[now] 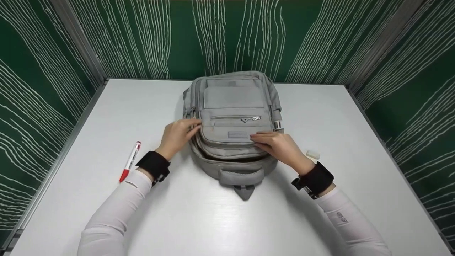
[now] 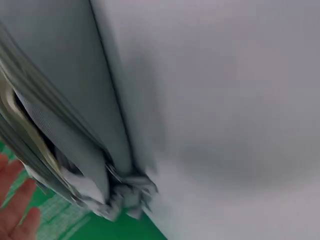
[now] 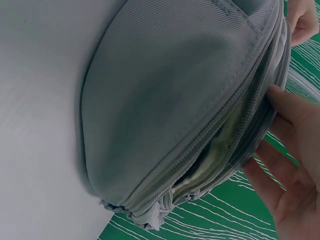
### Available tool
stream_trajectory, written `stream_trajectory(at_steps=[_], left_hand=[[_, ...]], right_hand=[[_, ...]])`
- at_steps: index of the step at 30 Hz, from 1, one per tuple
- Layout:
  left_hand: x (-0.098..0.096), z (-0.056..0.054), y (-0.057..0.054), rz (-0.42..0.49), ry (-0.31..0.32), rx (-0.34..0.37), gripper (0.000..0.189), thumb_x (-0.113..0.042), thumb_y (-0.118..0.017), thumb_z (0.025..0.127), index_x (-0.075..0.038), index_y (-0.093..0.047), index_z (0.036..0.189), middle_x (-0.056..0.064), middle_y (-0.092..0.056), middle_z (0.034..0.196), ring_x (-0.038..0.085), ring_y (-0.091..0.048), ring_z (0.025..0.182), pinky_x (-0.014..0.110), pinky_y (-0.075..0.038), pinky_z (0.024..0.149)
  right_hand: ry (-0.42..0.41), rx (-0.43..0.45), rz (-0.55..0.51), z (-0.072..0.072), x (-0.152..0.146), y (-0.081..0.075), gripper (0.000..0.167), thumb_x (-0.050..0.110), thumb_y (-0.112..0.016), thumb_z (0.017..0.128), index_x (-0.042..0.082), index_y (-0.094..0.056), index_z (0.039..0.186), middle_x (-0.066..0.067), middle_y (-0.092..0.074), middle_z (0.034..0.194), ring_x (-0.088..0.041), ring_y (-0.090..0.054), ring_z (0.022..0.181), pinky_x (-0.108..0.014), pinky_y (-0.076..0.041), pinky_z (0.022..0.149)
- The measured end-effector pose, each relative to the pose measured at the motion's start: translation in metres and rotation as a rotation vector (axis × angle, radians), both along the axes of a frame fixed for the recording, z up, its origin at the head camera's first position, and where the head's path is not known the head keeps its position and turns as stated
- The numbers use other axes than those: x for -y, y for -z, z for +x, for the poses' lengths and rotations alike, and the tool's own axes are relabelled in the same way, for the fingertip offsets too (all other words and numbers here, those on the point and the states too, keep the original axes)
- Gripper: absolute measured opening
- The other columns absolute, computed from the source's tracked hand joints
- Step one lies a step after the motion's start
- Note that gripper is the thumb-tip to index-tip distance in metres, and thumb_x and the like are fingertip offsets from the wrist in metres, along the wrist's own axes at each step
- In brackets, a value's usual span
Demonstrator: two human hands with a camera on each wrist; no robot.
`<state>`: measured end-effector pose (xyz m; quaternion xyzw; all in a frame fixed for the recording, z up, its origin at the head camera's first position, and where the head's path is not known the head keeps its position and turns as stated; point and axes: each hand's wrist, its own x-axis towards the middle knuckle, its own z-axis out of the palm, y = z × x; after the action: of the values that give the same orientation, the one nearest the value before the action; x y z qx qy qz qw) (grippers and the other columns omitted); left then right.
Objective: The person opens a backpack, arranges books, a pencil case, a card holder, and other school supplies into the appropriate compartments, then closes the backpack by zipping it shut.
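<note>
A grey backpack (image 1: 233, 97) lies on its back on the white table, its top handle (image 1: 242, 176) toward me. Its zip is undone round the top, leaving a dark gap under the front panel; a pale yellowish lining (image 3: 217, 150) shows inside. My left hand (image 1: 177, 134) is at the left edge of the front panel, fingertips right at the fabric. On the other side, my right hand (image 1: 279, 144) rests its fingers on the panel beside the small label (image 1: 237, 134). In the right wrist view its thumb lies against the zip edge, with the fingers extended over the front.
A red-and-white marker (image 1: 130, 161) lies left of the backpack, near my left wrist. Close to my right wrist is a small pale block (image 1: 313, 154). Green panels with white lines (image 1: 227, 39) stand round the back and sides of the table (image 1: 220, 227).
</note>
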<state>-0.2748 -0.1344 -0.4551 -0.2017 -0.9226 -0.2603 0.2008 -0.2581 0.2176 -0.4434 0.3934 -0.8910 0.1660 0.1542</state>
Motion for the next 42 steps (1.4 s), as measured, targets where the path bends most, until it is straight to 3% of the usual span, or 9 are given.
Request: stream_trajectory(at_steps=[3,6,8,13,20,24,33,42], left_hand=[[0.012,-0.016,-0.001,0.016,-0.134,0.093,0.027,-0.019,-0.07,0.098,-0.01,-0.075,0.123,0.013,-0.077,0.119,0.032,-0.077,0.096,0.047,-0.061,0.078],[0.019,-0.031,-0.004,0.022,-0.201,0.157,0.027,-0.017,-0.069,0.098,-0.009,-0.075,0.123,0.014,-0.076,0.12,0.035,-0.076,0.101,0.05,-0.06,0.082],[0.021,-0.039,-0.006,0.01,-0.212,0.167,0.026,-0.016,-0.069,0.098,-0.008,-0.075,0.122,0.014,-0.076,0.12,0.036,-0.075,0.106,0.05,-0.06,0.086],[0.017,-0.055,-0.008,-0.042,-0.214,0.161,0.02,-0.013,-0.07,0.097,-0.002,-0.078,0.111,0.018,-0.079,0.11,0.038,-0.076,0.097,0.051,-0.06,0.084],[0.013,-0.065,-0.01,-0.109,-0.231,0.161,0.014,-0.011,-0.069,0.096,-0.002,-0.08,0.097,0.02,-0.079,0.1,0.042,-0.075,0.09,0.054,-0.06,0.079],[0.012,-0.065,-0.012,-0.117,-0.247,0.14,0.014,-0.009,-0.069,0.095,-0.003,-0.081,0.092,0.02,-0.079,0.096,0.043,-0.075,0.088,0.055,-0.059,0.077],[0.008,-0.054,-0.017,-0.148,-0.238,0.112,0.015,-0.007,-0.067,0.096,-0.003,-0.081,0.093,0.02,-0.079,0.096,0.041,-0.076,0.087,0.052,-0.061,0.076],[0.003,-0.027,-0.024,-0.161,-0.142,0.13,0.013,-0.004,-0.068,0.095,-0.001,-0.082,0.095,0.017,-0.08,0.093,0.037,-0.077,0.084,0.049,-0.062,0.073]], right_hand=[[0.0,-0.002,-0.002,0.001,0.001,0.001,0.028,0.012,-0.074,0.093,0.011,-0.077,0.121,-0.008,-0.077,0.123,-0.029,-0.074,0.115,-0.047,-0.061,0.093],[-0.006,-0.01,0.0,0.002,0.001,0.002,0.027,0.011,-0.073,0.093,0.011,-0.077,0.12,-0.008,-0.077,0.123,-0.029,-0.074,0.115,-0.046,-0.061,0.093],[-0.005,-0.015,0.002,0.002,0.001,0.002,0.027,0.011,-0.073,0.093,0.011,-0.077,0.12,-0.007,-0.077,0.123,-0.028,-0.074,0.115,-0.046,-0.061,0.093],[-0.005,-0.017,0.0,0.003,0.002,0.002,0.027,0.012,-0.074,0.093,0.012,-0.077,0.12,-0.007,-0.077,0.123,-0.028,-0.074,0.115,-0.046,-0.061,0.093],[-0.01,-0.026,0.005,0.003,0.004,0.002,0.028,0.012,-0.073,0.093,0.013,-0.077,0.121,-0.006,-0.077,0.123,-0.027,-0.074,0.114,-0.046,-0.061,0.092],[-0.012,-0.032,0.002,0.003,0.005,0.002,0.028,0.013,-0.074,0.093,0.012,-0.077,0.121,-0.007,-0.077,0.122,-0.028,-0.074,0.113,-0.045,-0.061,0.093],[0.004,0.009,-0.001,0.004,0.003,-0.001,0.028,0.011,-0.074,0.092,0.012,-0.077,0.121,-0.006,-0.076,0.124,-0.028,-0.074,0.115,-0.046,-0.06,0.094],[0.017,0.032,0.0,0.004,0.002,0.0,0.028,0.01,-0.072,0.093,0.012,-0.077,0.121,-0.006,-0.075,0.126,-0.028,-0.072,0.118,-0.047,-0.06,0.096]])
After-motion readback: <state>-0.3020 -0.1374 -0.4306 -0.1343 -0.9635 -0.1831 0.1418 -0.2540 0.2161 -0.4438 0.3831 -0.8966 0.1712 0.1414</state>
